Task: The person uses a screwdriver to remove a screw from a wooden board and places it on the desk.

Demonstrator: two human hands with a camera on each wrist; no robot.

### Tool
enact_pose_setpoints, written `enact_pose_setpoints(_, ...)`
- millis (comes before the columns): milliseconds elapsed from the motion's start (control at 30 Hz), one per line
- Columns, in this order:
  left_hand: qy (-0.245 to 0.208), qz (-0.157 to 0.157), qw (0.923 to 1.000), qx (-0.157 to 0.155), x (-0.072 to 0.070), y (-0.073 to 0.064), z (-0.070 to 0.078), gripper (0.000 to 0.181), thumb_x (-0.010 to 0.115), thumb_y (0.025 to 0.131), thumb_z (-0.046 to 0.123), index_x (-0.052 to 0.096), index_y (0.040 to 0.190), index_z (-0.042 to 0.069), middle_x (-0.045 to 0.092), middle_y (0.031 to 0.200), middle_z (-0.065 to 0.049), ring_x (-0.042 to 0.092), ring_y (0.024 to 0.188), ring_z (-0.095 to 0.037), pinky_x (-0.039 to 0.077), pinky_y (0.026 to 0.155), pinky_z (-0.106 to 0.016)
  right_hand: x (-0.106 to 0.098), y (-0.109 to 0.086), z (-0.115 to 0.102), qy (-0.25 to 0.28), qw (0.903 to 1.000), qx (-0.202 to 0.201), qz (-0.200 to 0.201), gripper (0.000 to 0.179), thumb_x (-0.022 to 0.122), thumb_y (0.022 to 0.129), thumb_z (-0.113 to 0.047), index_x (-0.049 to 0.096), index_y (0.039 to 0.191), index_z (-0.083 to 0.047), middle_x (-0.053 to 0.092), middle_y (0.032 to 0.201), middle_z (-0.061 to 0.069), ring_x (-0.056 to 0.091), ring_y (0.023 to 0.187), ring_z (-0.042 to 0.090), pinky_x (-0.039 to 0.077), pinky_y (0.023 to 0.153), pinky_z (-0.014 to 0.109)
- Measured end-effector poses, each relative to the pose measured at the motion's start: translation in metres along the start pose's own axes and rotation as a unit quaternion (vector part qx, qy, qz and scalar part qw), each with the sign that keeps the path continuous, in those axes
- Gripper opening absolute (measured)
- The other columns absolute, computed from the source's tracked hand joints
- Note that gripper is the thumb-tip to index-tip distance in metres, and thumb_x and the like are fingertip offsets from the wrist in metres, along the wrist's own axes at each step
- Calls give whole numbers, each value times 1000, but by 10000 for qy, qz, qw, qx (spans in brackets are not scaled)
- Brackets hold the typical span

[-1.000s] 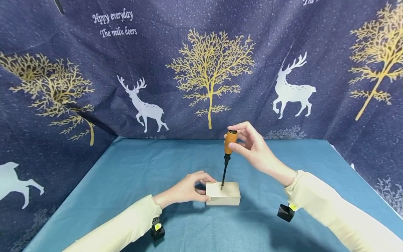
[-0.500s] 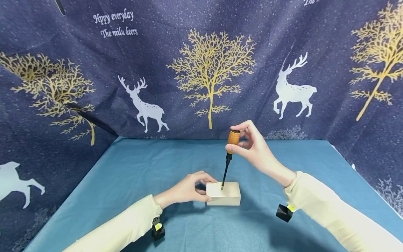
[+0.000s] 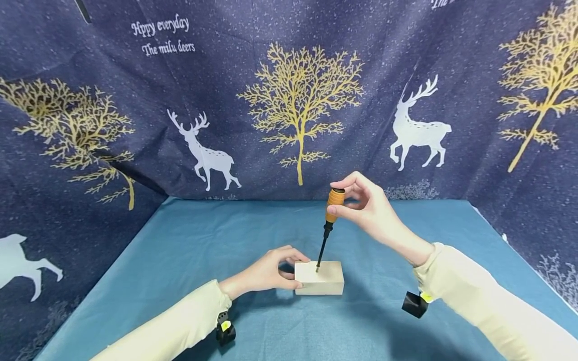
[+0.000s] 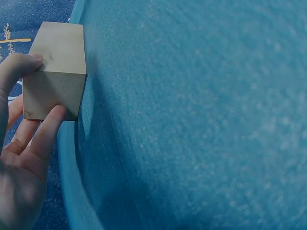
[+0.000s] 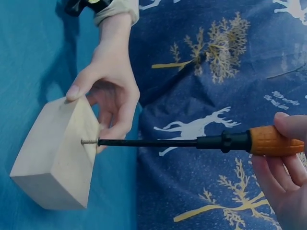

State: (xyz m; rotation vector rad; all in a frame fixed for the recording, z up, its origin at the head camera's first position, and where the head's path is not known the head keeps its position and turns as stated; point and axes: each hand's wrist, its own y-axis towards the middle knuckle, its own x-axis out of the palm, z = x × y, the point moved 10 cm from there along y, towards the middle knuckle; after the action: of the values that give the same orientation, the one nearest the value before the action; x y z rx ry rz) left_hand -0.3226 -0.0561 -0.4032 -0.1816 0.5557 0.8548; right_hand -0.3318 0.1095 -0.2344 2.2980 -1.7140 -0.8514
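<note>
- A pale, smooth rectangular block (image 3: 319,284) is set on the blue cloth (image 3: 203,250); its left end is gripped between the thumb and fingers of the left hand (image 3: 273,271).
- A screwdriver (image 3: 327,230) with ridged orange handle and slim black shaft is pinched at the handle by the right hand (image 3: 377,213); it is tilted slightly, its tip met by a threaded screw (image 5: 88,142) standing in the block's top face.
- The block's right end is exposed; it is surrounded by cloth, whose far edge is seen well behind.
- "Hppy everyday The milu deers" is printed on the dark backdrop (image 3: 361,150).

Navy backdrop (image 3: 253,30) — white deer (image 3: 422,134), golden trees (image 3: 300,135) — blue-covered table (image 3: 207,240).
</note>
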Motion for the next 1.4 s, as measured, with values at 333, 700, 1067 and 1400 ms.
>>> enact_pose_setpoints(333, 72, 50, 10000, 30, 1, -1, -1, 47, 81, 81, 13, 66, 124, 21, 58, 120, -5, 56, 108, -15, 59, 81, -21, 17, -4, -8, 930, 9908, -658, -729, 45, 58, 95, 5, 37, 134, -7, 66, 123, 6, 62, 120, 10, 57, 89, 25)
enact_pose_setpoints(700, 107, 37, 9999, -28, 1, 0, 1, 49, 80, 81, 11, 65, 126, 20, 57, 116, -5, 55, 105, -11, 59, 81, -20, 16, -3, 5, 336, 9989, -62, -313, 51, 72, 88, -2, 36, 123, -7, 50, 112, 9, 61, 114, 4, 61, 82, 31)
enact_pose_setpoints(1067, 124, -184, 9996, -179, 2, 3, -5, 51, 80, 83, 13, 64, 130, 22, 55, 113, -4, 54, 104, -10, 58, 83, -20, 10, 0, 7, 260, 9995, -117, -96, 45, 72, 87, 0, 41, 119, -4, 55, 115, 6, 64, 106, 1, 59, 86, 26)
enact_pose_setpoints(1400, 146, -314, 9994, -29, 2, 6, -1, 51, 80, 82, 13, 64, 130, 16, 54, 111, -8, 53, 103, -13, 58, 82, -20, 14, 0, 0, 462, 9949, -555, -707, 38, 64, 94, -4, 49, 128, -13, 66, 121, 2, 66, 111, 12, 59, 85, 30)
